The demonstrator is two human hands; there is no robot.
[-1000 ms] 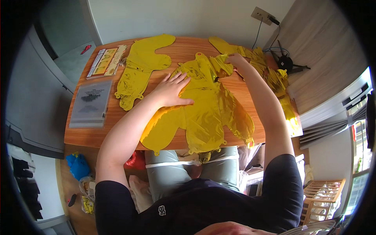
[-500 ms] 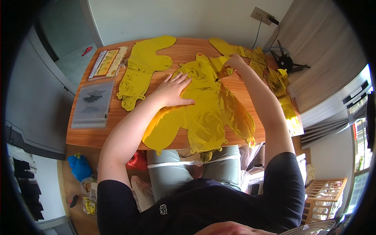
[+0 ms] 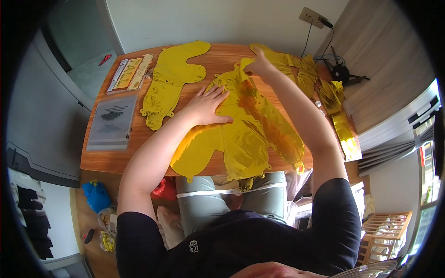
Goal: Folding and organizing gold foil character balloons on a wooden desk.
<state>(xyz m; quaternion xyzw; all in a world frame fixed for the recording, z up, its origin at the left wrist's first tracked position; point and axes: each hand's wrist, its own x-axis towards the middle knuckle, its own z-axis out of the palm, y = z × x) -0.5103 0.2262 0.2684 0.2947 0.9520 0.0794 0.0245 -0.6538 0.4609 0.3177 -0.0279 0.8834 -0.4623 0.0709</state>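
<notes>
A flat, uninflated gold foil balloon (image 3: 241,143) with several lobes and small edge tabs lies before me, its near lobes reaching past the table's front edge. My left hand (image 3: 207,106) rests flat on its left side, fingers and thumb spread. At the balloon's far end, my right hand (image 3: 259,67) pinches the foil with its fingers, one finger sticking out. A long section on the right is creased and folded over, with orange reflections. To the left lies another flat gold foil balloon (image 3: 169,74), curved at its far end, apart from both hands.
More crumpled gold foil (image 3: 331,95) runs along the table's right edge. A clear plastic folder (image 3: 111,123) and a printed card pack (image 3: 130,73) lie at the left. A black stand (image 3: 340,73) with cables is at the back right. Below left is a blue bag (image 3: 96,194).
My right hand has moved left and slightly away from me, drawing the balloon's far right section inward and folding it over. My left hand stays pressed in place.
</notes>
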